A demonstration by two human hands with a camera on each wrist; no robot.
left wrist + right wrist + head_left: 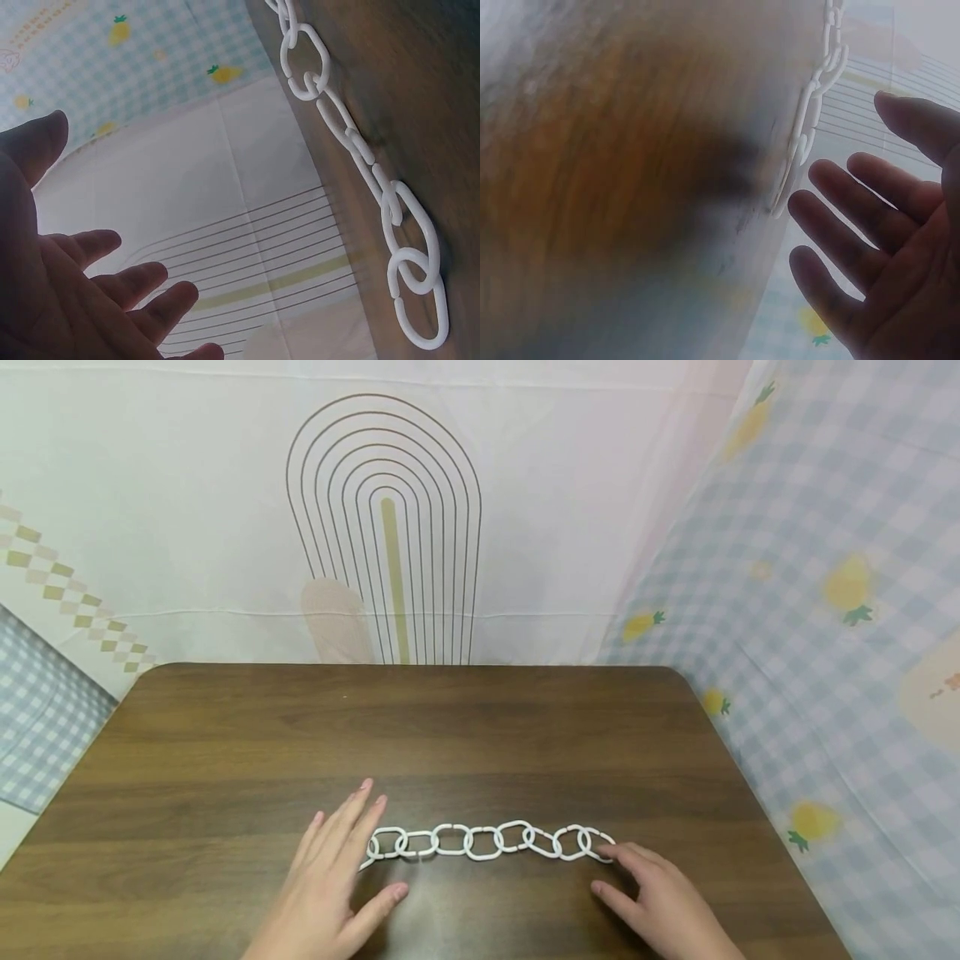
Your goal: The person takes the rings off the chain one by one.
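A white plastic chain (483,843) of several oval links lies stretched from left to right on the brown wooden table. My left hand (326,877) is over its left end with fingers spread and nothing held; the hand hides part of the last link. At the other end my right hand (663,897) has its fingertips right at the last link, fingers loosely bent. In the left wrist view the chain (412,217) runs beyond the spread left fingers. The right wrist view shows the chain's end (780,195) close to the relaxed right fingers.
The wooden table (450,727) has rounded far corners. Behind it hangs a white cloth (187,485) with an arch pattern. A blue checked cloth (787,652) with pineapples hangs along the right side.
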